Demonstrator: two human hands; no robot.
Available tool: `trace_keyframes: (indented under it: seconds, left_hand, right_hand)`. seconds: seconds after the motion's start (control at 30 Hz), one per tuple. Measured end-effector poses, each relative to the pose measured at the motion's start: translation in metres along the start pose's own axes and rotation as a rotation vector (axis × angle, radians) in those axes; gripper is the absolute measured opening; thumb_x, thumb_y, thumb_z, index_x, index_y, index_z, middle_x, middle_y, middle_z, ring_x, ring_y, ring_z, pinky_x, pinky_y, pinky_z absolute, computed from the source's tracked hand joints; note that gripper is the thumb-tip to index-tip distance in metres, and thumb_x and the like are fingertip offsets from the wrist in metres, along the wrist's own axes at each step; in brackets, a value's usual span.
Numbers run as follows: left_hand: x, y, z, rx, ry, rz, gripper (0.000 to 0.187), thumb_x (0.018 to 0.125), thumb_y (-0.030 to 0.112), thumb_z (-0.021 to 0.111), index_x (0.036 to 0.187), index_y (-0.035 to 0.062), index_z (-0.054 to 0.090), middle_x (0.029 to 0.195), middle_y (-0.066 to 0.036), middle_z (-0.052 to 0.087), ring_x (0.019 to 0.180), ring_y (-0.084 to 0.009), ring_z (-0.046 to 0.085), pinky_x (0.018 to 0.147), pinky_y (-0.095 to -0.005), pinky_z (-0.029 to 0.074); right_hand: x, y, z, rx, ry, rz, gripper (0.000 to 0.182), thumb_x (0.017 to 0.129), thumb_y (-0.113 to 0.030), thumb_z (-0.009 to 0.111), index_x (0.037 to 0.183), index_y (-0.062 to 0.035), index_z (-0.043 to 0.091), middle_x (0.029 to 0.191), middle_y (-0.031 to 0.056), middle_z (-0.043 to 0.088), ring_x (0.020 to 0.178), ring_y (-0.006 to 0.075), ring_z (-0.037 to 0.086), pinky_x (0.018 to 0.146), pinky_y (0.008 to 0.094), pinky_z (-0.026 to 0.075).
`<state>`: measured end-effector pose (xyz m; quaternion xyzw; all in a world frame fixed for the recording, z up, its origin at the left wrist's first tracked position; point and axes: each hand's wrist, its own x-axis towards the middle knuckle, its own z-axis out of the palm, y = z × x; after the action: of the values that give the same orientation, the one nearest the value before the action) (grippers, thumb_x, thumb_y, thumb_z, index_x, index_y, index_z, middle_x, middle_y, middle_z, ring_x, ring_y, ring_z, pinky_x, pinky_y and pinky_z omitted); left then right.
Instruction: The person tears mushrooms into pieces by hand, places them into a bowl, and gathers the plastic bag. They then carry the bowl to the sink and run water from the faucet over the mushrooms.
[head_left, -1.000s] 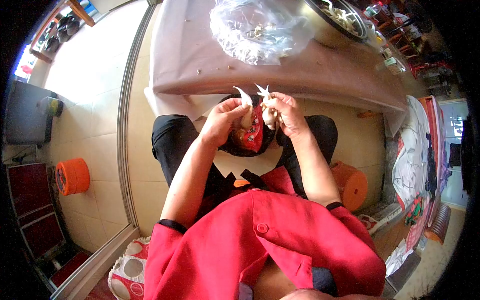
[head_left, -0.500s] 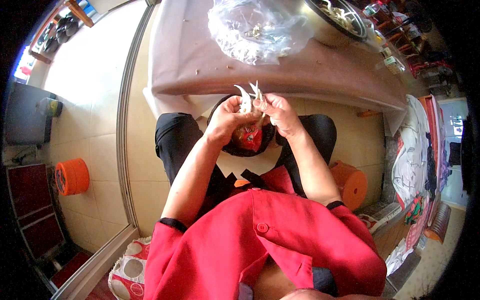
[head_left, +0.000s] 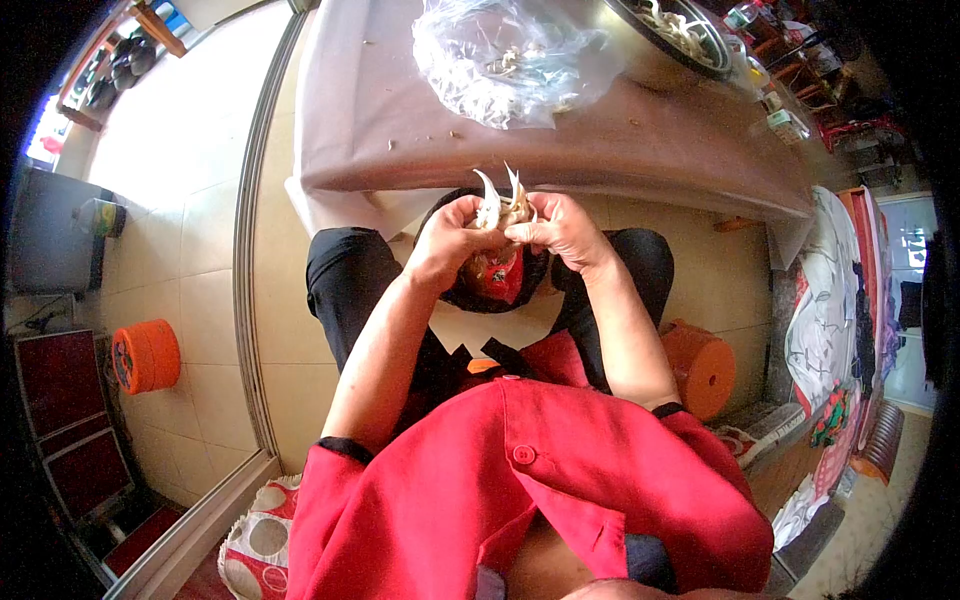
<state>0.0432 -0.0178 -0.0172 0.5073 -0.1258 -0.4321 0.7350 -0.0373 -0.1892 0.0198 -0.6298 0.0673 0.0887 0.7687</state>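
Note:
Both hands meet over a dark round bin (head_left: 462, 292) between the knees. My left hand (head_left: 450, 240) is closed on a pale, stalky piece that looks like a mushroom (head_left: 488, 203), its curved tip pointing up. My right hand (head_left: 562, 235) pinches another whitish mushroom piece (head_left: 516, 208) with thumb and fingers, right beside the first. The fingertips partly hide both pieces. Below the hands, a shiny red wrapper (head_left: 507, 280) lies in the bin among brownish scraps.
On the brown-covered table (head_left: 370, 120) ahead lies a clear plastic bag (head_left: 500, 65) with pale pieces in it. A round metal pan (head_left: 722, 66) holds more whitish pieces. Orange stools (head_left: 150, 355) stand at left and right. A sliding-door track (head_left: 245, 230) runs along the left.
The mushroom pieces have turned slightly and sit closer together. My right thumb has moved lower and lies flatter across its piece. The bin and table things look the same.

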Motion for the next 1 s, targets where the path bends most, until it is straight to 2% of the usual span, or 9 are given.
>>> trace_keyframes:
  seconds: [0.03, 0.1, 0.33, 0.5, 0.63, 0.73, 0.77, 0.9, 1.0]
  left_hand:
    - [-0.002, 0.003, 0.002, -0.023, 0.004, -0.019, 0.033, 0.075, -0.003, 0.07, 0.105, -0.0003, 0.056, 0.094, -0.007, 0.066, 0.08, -0.0147, 0.064, 0.077, -0.0284, 0.052]
    - [-0.004, 0.005, 0.003, -0.047, 0.007, -0.037, 0.033, 0.074, -0.003, 0.072, 0.103, 0.0, 0.057, 0.091, -0.005, 0.065, 0.077, -0.013, 0.063, 0.073, -0.0264, 0.052]
    - [-0.006, 0.008, 0.003, -0.052, -0.028, -0.064, 0.023, 0.081, 0.005, 0.069, 0.101, 0.0001, 0.059, 0.088, -0.004, 0.065, 0.075, -0.0102, 0.061, 0.069, -0.0255, 0.05]
    - [-0.005, 0.007, 0.003, 0.0, -0.025, -0.037, 0.022, 0.082, 0.007, 0.069, 0.1, 0.0007, 0.06, 0.085, -0.003, 0.065, 0.068, -0.0089, 0.059, 0.064, -0.024, 0.049]
    - [-0.004, 0.007, 0.004, -0.042, -0.015, -0.029, 0.017, 0.08, 0.005, 0.066, 0.096, 0.0016, 0.061, 0.078, -0.002, 0.064, 0.06, -0.0087, 0.056, 0.057, -0.0233, 0.047]
    - [-0.006, 0.009, 0.003, -0.033, -0.008, -0.036, 0.014, 0.079, 0.004, 0.065, 0.092, 0.0026, 0.062, 0.076, -0.001, 0.063, 0.059, -0.0087, 0.056, 0.055, -0.0231, 0.046]
    - [-0.006, 0.01, 0.001, -0.01, 0.01, -0.051, 0.012, 0.079, 0.004, 0.064, 0.091, 0.0033, 0.062, 0.075, -0.001, 0.063, 0.058, -0.0088, 0.056, 0.056, -0.0231, 0.046]
    - [-0.003, 0.007, -0.005, -0.025, -0.023, -0.018, 0.011, 0.079, 0.005, 0.064, 0.09, 0.0036, 0.062, 0.076, -0.001, 0.063, 0.061, -0.0088, 0.056, 0.058, -0.0233, 0.047]
    - [-0.004, 0.007, -0.003, -0.066, -0.011, -0.013, 0.013, 0.079, 0.005, 0.064, 0.091, 0.003, 0.062, 0.078, -0.001, 0.064, 0.063, -0.0088, 0.057, 0.059, -0.0233, 0.047]
  right_hand:
    - [-0.001, 0.0, 0.0, 0.0, 0.0, 0.001, 0.022, 0.079, -0.015, 0.072, 0.099, -0.0082, 0.066, 0.084, -0.0055, 0.065, 0.067, 0.0006, 0.054, 0.055, 0.016, 0.041]
    - [-0.002, -0.001, -0.001, 0.037, 0.033, 0.056, 0.023, 0.078, -0.004, 0.068, 0.1, -0.001, 0.065, 0.092, 0.0026, 0.067, 0.081, 0.0092, 0.06, 0.078, 0.0244, 0.047]
    - [0.004, 0.02, -0.002, 0.001, 0.099, -0.054, 0.021, 0.075, 0.0, 0.063, 0.096, -0.0004, 0.065, 0.086, -0.0005, 0.066, 0.075, 0.0063, 0.057, 0.072, 0.0223, 0.047]
    - [0.003, 0.017, 0.003, -0.352, 0.153, -0.133, 0.012, 0.076, -0.003, 0.065, 0.087, -0.0012, 0.064, 0.074, -0.0017, 0.063, 0.065, 0.004, 0.052, 0.06, 0.0235, 0.044]
    - [0.007, 0.021, 0.002, -0.505, 0.24, -0.287, 0.011, 0.076, -0.004, 0.066, 0.086, -0.0008, 0.062, 0.071, 0.0012, 0.062, 0.064, 0.0044, 0.052, 0.059, 0.0241, 0.045]
    - [0.002, 0.009, -0.006, -0.615, 0.327, -0.306, 0.005, 0.083, -0.004, 0.064, 0.085, -0.0023, 0.06, 0.075, -0.0034, 0.059, 0.071, 0.001, 0.05, 0.061, 0.0198, 0.043]
    - [0.001, 0.007, -0.006, -0.431, 0.414, -0.189, 0.003, 0.083, -0.005, 0.062, 0.083, -0.0048, 0.06, 0.075, -0.0021, 0.059, 0.069, 0.0027, 0.054, 0.06, 0.0195, 0.044]
    - [-0.002, -0.002, -0.025, 0.106, 0.389, -0.189, 0.005, 0.079, -0.007, 0.06, 0.083, -0.0052, 0.058, 0.075, 0.0046, 0.062, 0.064, 0.0117, 0.062, 0.053, 0.0221, 0.047]
    - [-0.005, -0.005, -0.02, 0.176, 0.316, -0.124, 0.006, 0.079, -0.011, 0.061, 0.084, -0.0076, 0.059, 0.074, 0.0028, 0.062, 0.064, 0.0106, 0.062, 0.052, 0.0214, 0.046]
